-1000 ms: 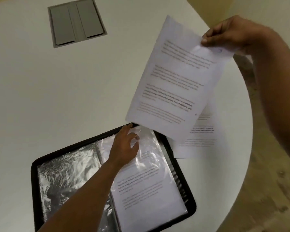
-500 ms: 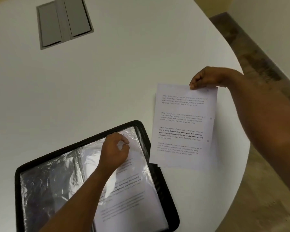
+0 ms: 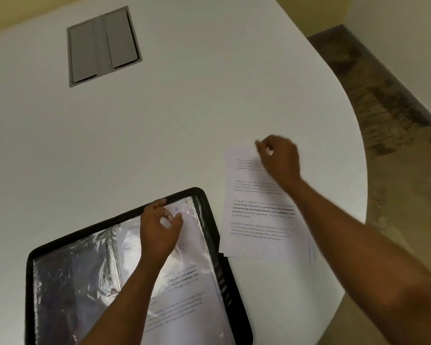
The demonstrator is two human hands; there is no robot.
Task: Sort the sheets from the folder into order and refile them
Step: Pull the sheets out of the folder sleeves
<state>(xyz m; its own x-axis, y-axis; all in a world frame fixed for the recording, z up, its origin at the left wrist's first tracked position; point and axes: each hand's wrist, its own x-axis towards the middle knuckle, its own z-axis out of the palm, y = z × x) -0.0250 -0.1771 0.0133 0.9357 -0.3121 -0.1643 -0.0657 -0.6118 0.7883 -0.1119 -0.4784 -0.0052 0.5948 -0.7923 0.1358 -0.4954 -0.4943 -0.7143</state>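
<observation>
Since earlier, right hand (image 3: 280, 158) slid leftward over the sheets (image 3: 261, 220) (fingers curled, blurred); left hand (image 3: 159, 227) pinches the sleeve (image 3: 184, 245).

Black folder (image 3: 210, 207) lay open at near edge of white table (image 3: 184, 120), turned at slant, far right corner rounded; crinkled clear sleeves (image 3: 70, 277) filled both halves, glare across left one; printed sheet (image 3: 184, 290) sat inside right-hand sleeve, text lines partly readable through plastic; loose sheets (image 3: 261, 220) lay flat just right of folder, near table's curved right edge, stacked slightly askew, lower edges fanned; top sheet white with four text paragraphs, third in bold.
</observation>
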